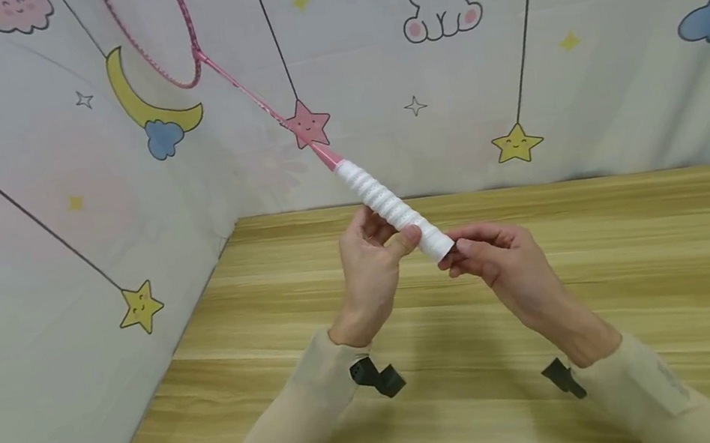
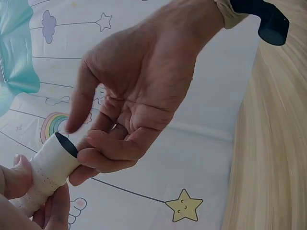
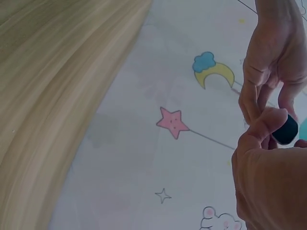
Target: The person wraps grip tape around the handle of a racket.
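Observation:
A pink badminton racket (image 1: 328, 155) is held up at a slant, its head toward the upper left and partly out of frame. White ridged grip tape (image 1: 386, 200) wraps its handle. My left hand (image 1: 365, 269) grips the lower handle, thumb on top and fingers beneath. At the butt end, my right hand (image 1: 521, 270) has its thumb and fingertips around the rim. The dark end cap (image 3: 286, 130) shows beside the right thumb in the right wrist view. In the left wrist view, the right hand's curled fingers touch the tape's edge (image 2: 72, 160).
Below the hands spreads a wood-grain table (image 1: 641, 272). White cloth walls (image 1: 360, 62) printed with stars, moons and a rabbit stand behind it and at both sides. Dark camera mounts (image 1: 377, 377) sit on both wrists, over pale sleeves.

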A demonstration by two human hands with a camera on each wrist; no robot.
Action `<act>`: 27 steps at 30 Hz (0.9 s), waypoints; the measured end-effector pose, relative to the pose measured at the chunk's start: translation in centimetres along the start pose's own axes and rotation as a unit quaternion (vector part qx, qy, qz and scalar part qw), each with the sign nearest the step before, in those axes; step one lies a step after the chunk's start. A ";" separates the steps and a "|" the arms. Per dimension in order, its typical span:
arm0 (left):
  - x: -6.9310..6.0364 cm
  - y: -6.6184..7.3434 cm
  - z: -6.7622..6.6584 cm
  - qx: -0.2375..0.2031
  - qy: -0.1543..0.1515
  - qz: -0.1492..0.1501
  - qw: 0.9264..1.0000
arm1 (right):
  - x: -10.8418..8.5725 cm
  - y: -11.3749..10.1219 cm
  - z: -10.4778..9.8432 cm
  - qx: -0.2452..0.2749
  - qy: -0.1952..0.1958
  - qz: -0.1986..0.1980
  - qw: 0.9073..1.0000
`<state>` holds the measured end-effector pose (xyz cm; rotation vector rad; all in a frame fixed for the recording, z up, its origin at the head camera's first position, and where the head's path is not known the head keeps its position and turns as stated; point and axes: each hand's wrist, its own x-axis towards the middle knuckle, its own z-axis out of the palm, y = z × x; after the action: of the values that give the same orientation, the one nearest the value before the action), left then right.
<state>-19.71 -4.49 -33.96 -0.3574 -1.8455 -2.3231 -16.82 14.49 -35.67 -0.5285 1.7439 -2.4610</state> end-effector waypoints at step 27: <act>3.1 -2.8 -2.0 -0.116 0.041 0.011 0.992 | -0.2 -0.6 -5.3 0.057 0.174 0.002 0.983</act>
<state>-23.62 -5.66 -36.09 -0.3036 -1.5313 -2.5020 -18.26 19.49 -36.75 -0.0841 1.6881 -2.7626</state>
